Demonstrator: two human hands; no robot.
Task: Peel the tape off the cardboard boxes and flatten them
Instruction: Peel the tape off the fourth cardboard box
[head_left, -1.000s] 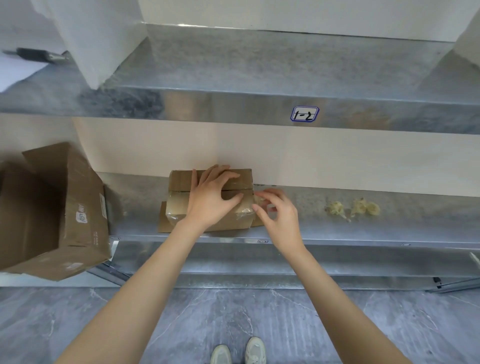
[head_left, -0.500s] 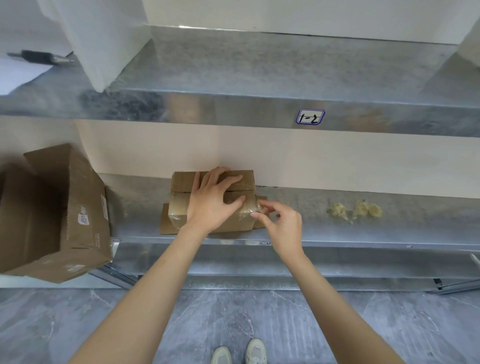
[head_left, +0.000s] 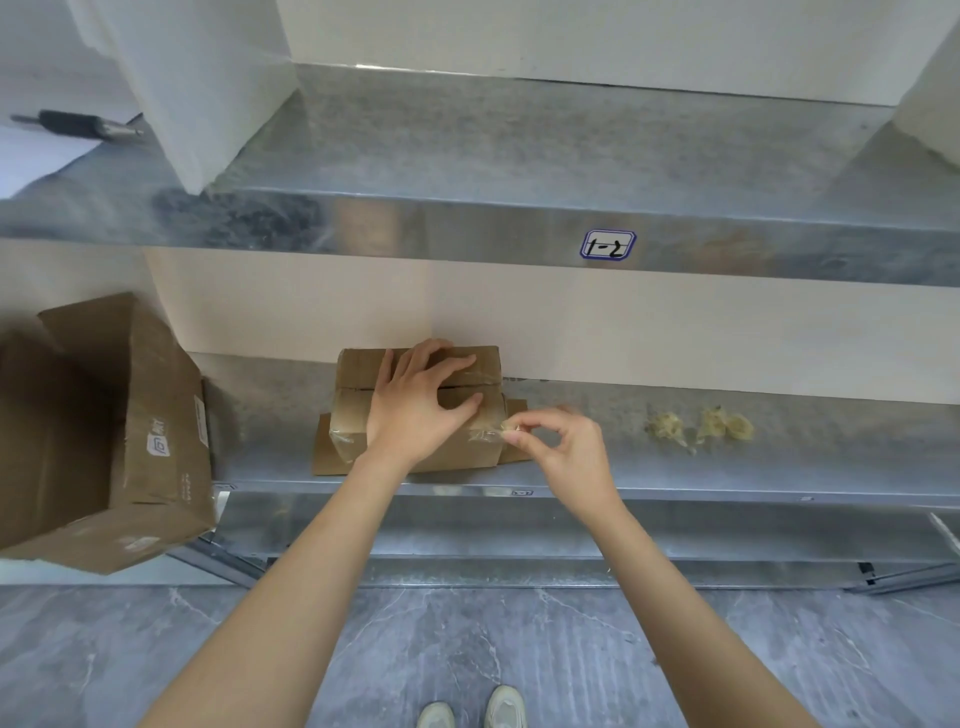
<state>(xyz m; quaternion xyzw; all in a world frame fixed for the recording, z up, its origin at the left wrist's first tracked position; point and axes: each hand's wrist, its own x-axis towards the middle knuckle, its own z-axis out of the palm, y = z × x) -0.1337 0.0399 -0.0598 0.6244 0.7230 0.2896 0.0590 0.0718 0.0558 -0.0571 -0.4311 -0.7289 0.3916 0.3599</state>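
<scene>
**Tape end pinched, box pinned on the shelf**

A small cardboard box (head_left: 418, 405) sits on the lower metal shelf (head_left: 675, 467), close to the back wall, with a flat piece of cardboard (head_left: 327, 460) under it. The left hand (head_left: 415, 410) lies spread across the top of the box, fingers wide, pressing it down rather than gripping it. The right hand (head_left: 558, 441) is just beside the box's right end, thumb and forefinger closed on a loose end of clear tape (head_left: 485, 434) that is lifted away from the box corner.

Three crumpled wads of tape (head_left: 698, 428) lie farther right on the shelf, well apart from the hands. A larger open box (head_left: 104, 436) leans at the shelf's left end, not yet flattened.

The likely trouble: clear tape tends to split lengthwise or snap if pulled sharply or at a steep angle, leaving strips stuck down. A hard tug could also tear the cardboard's surface, or slide the light box along the smooth metal if the left hand eases off. The thin pinch may slip too.
</scene>
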